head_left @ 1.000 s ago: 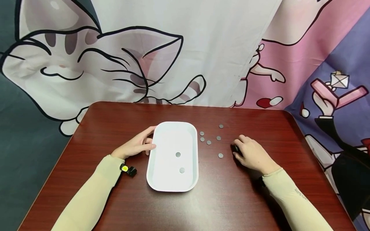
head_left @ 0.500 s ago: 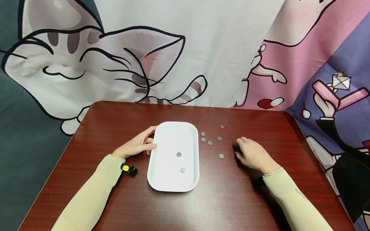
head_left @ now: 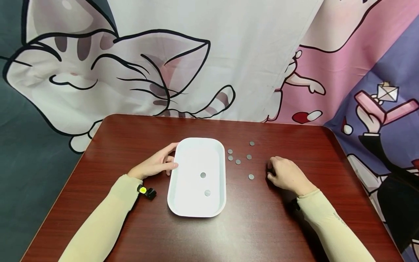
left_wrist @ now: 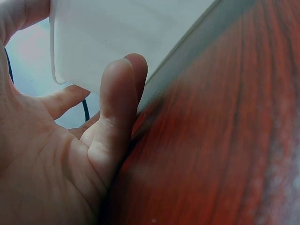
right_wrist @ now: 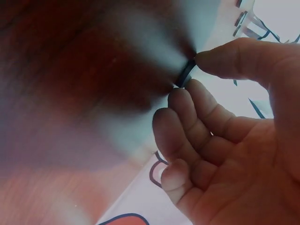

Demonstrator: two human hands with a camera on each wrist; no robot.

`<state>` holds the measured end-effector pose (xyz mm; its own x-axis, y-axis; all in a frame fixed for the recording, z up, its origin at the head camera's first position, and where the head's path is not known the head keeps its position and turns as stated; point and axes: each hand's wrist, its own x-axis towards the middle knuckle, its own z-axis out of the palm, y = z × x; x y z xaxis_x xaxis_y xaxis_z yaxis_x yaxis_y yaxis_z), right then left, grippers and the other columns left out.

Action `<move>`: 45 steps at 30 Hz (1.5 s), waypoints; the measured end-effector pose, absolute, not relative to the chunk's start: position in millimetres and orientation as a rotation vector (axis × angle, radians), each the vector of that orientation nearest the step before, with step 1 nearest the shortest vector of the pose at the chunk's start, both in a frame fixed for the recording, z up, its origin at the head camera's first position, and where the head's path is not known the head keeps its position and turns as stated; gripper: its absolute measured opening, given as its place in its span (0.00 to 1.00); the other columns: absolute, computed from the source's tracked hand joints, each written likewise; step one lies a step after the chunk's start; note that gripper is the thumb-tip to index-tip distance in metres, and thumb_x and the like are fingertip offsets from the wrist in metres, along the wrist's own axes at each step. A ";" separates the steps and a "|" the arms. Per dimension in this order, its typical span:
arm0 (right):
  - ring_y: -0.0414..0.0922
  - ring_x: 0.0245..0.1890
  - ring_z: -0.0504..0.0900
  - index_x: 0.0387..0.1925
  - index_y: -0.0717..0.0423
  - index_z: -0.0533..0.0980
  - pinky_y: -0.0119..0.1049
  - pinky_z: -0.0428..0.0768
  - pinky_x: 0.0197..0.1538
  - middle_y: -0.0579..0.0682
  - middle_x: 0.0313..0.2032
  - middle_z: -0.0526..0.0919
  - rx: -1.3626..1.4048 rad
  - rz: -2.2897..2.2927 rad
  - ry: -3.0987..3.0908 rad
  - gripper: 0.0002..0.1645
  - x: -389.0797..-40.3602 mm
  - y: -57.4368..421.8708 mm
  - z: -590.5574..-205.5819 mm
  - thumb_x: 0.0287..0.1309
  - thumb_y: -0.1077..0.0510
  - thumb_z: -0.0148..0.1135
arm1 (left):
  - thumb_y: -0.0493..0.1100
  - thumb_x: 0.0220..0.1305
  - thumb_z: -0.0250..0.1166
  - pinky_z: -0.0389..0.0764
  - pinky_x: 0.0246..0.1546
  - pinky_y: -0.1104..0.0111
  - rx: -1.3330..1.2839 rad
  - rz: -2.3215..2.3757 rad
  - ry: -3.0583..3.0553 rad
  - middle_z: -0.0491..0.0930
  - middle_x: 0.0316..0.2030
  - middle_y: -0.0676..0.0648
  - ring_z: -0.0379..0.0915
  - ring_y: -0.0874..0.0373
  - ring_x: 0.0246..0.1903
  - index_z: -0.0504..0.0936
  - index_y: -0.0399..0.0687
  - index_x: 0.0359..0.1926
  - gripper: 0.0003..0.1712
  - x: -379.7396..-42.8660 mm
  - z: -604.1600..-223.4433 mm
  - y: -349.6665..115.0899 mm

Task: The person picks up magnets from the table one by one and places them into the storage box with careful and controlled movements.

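Observation:
A white tray [head_left: 196, 203] lies on the table, with one grey coin [head_left: 203, 175] near its middle and another coin [head_left: 207, 193] nearer its front. My left hand [head_left: 156, 162] rests against the tray's left side, its thumb and fingers spread and touching the wall; the thumb [left_wrist: 117, 91] stands fairly straight in the left wrist view. To the right of the loose coins, my right hand [head_left: 286, 174] is low over the table. In the right wrist view, its thumb and fingers pinch a thin dark disc [right_wrist: 186, 72], seen edge-on, which looks like a coin.
Several loose grey coins lie right of the tray, such as a front coin [head_left: 251, 177] and a back coin [head_left: 251, 143]. The brown table [head_left: 255, 229] ends at a cartoon-printed curtain [head_left: 248, 72]. A black wrist camera [head_left: 150, 193] sits on the left wrist.
My right hand's fingers have drawn in closer to the thumb, and the hand has shifted slightly. My left hand, the tray and the loose coins keep their places; the head view drifts slightly.

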<state>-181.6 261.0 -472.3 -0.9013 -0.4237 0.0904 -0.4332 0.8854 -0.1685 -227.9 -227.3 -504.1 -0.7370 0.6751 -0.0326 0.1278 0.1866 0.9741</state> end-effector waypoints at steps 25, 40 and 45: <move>0.38 0.19 0.67 0.20 0.48 0.73 0.35 0.68 0.26 0.40 0.18 0.69 0.673 0.379 -2.898 0.11 -175.1 247.3 -469.9 0.33 0.61 0.67 | 0.37 0.73 0.63 0.80 0.25 0.65 0.722 1.574 2.010 0.83 0.28 0.45 0.74 0.52 0.22 0.51 0.54 0.81 0.44 -226.9 -501.3 -226.4; 0.37 0.20 0.65 0.19 0.50 0.74 0.33 0.69 0.25 0.40 0.21 0.68 0.905 0.424 -2.687 0.10 -162.1 199.4 -447.8 0.34 0.60 0.69 | 0.37 0.73 0.63 0.80 0.25 0.64 0.720 1.579 1.997 0.86 0.32 0.43 0.75 0.51 0.23 0.50 0.53 0.82 0.44 -227.4 -502.2 -226.2; 0.37 0.23 0.70 0.23 0.49 0.79 0.36 0.74 0.30 0.41 0.23 0.74 0.970 0.477 -2.619 0.07 -160.5 180.3 -442.8 0.38 0.61 0.69 | 0.38 0.72 0.63 0.80 0.25 0.64 0.704 1.580 2.002 0.84 0.29 0.44 0.75 0.51 0.23 0.51 0.55 0.82 0.45 -226.2 -500.8 -226.4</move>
<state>-160.5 180.3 -442.8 -0.7240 -0.5668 0.3932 -0.6691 0.7157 -0.2003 -226.2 -226.4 -500.8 -0.7466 0.6624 -0.0614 0.0944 0.1969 0.9759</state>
